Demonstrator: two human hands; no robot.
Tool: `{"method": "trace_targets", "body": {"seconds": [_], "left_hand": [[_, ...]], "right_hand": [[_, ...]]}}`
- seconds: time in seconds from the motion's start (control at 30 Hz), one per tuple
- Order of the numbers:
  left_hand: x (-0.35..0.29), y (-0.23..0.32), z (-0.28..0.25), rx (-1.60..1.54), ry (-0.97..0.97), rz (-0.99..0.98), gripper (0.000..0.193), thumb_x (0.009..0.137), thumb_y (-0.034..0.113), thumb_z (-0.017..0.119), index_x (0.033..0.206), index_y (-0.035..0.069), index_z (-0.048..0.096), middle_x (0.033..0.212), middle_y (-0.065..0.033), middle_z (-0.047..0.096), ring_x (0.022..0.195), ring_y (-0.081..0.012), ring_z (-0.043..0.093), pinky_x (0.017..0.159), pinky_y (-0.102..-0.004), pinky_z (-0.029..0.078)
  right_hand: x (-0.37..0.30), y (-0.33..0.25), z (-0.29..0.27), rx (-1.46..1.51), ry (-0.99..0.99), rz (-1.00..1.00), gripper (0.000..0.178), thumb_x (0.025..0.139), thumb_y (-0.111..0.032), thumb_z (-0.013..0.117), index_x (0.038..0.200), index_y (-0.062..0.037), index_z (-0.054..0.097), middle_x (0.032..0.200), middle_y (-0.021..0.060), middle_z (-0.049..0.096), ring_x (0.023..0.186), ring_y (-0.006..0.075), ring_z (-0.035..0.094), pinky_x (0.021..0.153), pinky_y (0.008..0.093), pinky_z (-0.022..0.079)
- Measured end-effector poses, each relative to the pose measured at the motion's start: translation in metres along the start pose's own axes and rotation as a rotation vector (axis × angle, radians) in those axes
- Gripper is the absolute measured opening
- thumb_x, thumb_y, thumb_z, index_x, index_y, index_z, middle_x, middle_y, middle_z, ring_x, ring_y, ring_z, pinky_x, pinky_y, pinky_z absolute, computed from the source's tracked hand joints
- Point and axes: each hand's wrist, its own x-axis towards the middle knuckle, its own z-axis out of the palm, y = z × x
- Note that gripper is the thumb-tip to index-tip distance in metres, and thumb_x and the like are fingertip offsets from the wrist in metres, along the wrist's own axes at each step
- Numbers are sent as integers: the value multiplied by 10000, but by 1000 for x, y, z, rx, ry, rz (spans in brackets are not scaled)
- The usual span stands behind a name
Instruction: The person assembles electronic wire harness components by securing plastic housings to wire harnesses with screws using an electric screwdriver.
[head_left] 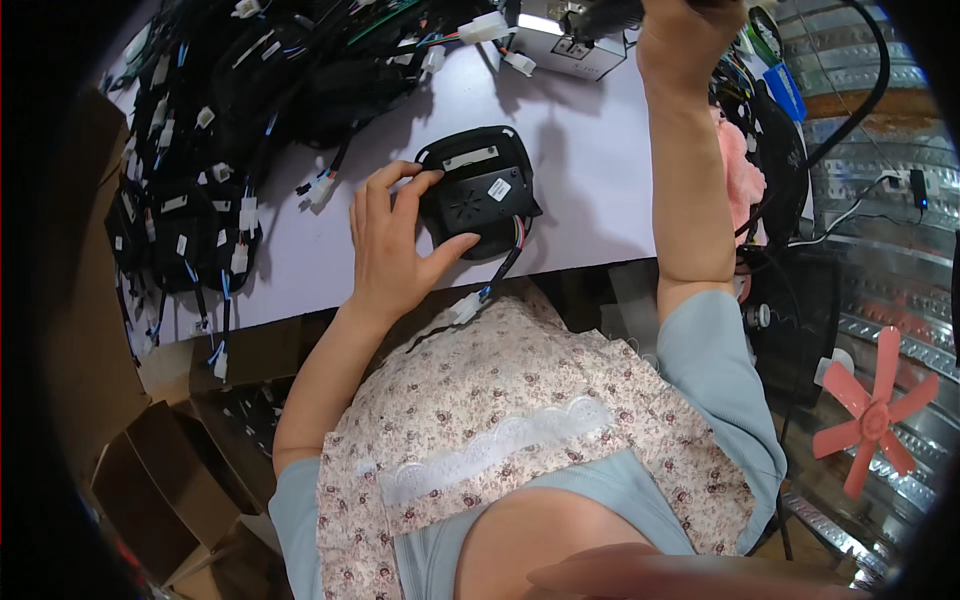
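Observation:
A black rounded plastic unit (465,203), with a slotted speaker-like grille, a small white label and a short cable, lies on the white table. My left hand (392,230) steadies it from the left, its fingers at the upper left edge and its thumb along the bottom. The cable ends in a white connector (466,307) hanging over the table's near edge. Far off at the top right, my right hand (690,38) has its fingers curled, partly cut off by the picture's edge. Something dark is at those fingers; its kind does not show. Below it stands a white box-shaped device (570,48).
Many similar black units with cables and white connectors (185,225) are piled at the left and back. A pink cloth (738,165) lies at the right, near a blue object (785,92). Cardboard boxes (165,480) stand lower left; a pink-bladed fan (875,418) is lower right.

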Motion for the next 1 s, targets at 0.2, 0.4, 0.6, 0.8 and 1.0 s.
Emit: {"method": "trace_targets", "body": {"seconds": [0.2, 0.4, 0.6, 0.8, 1.0], "left_hand": [[-1, -10, 4, -71, -43, -93, 609, 743, 335, 841, 1258, 81, 640, 1347, -125, 485, 1234, -350, 468, 1051, -474, 355], [2, -9, 7, -106, -5, -105, 562, 753, 338, 823, 1237, 104, 658, 1395, -125, 493, 1301, -355, 481, 1122, -485, 326], [-4, -9, 8, -80, -21, -103, 623, 720, 315, 871, 1254, 83, 648, 1399, -130, 561, 1281, -356, 529, 1093, -472, 362], [-4, -9, 9, -96, 2, -104, 595, 715, 305, 870, 1232, 104, 654, 1346, -88, 575, 1258, -317, 548, 1112, -464, 337], [-2, -12, 10, -88, 30, -65, 588, 705, 285, 876, 1213, 93, 653, 1336, -92, 574, 1242, -317, 556, 1093, -471, 353]], "right_hand": [[-8, -3, -42, 596, 1, 258, 245, 889, -18, 663, 1100, -80, 554, 914, 129, 653, 804, 183, 573, 754, 333, 463], [-70, -68, -8, 658, -435, 308, 222, 1003, -168, 552, 1214, -114, 591, 933, 103, 614, 742, 177, 511, 729, 389, 399], [-100, -78, 38, 455, -605, 317, 207, 990, -78, 528, 1194, -62, 494, 931, 149, 623, 713, 178, 512, 713, 329, 469], [-104, -74, 47, 383, -614, 372, 182, 981, -64, 560, 1149, -40, 495, 917, 146, 635, 689, 167, 521, 679, 301, 477], [-105, -59, 54, 472, -655, 297, 194, 956, -25, 587, 1117, -35, 479, 849, 149, 597, 617, 161, 496, 600, 308, 459]]}}
